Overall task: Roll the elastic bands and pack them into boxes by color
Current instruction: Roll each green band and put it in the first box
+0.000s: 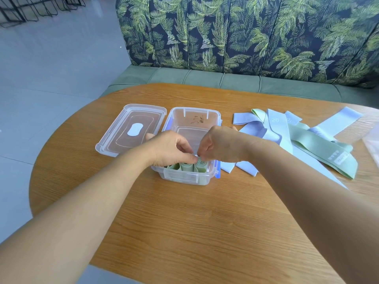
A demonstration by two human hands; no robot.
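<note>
Rolls of green band (185, 167) are stood on end, spirals upward, along the near wall of the box (181, 178); the rightmost is pinched by left hand (170, 146) and right hand (221, 144). Lid (123, 138) is laid left, loose bands (320, 144) right.

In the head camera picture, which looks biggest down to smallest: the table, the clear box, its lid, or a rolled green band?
1. table
2. clear box and lid: about alike, so unranked
3. rolled green band

Lid (131, 130) lies left of box (185, 178); rolls (187, 167) inside; loose bands (320, 144) right, on table (184, 222)
</note>
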